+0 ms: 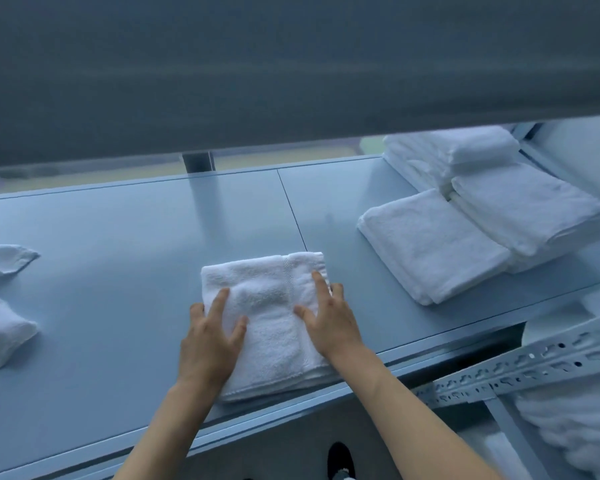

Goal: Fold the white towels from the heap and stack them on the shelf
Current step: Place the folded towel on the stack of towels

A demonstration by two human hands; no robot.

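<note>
Folded white towel (267, 292) lies at the near edge of the grey shelf (118, 254), centre. Left hand (212, 337) and right hand (326, 320) both rest flat on it, fingers spread, gripping nothing. Stacked folded towels (430, 244) sit far right. Loose unfolded towels (0, 327) lie at the left edge.

Clearances I logged, from the folded towel (267, 317): bare shelf (136, 254) behind and left, passable; stacked towels (465, 220) to the right, blocking; loose towels (4, 327) far left; upper shelf (291, 81) overhead, capping any lift.
</note>
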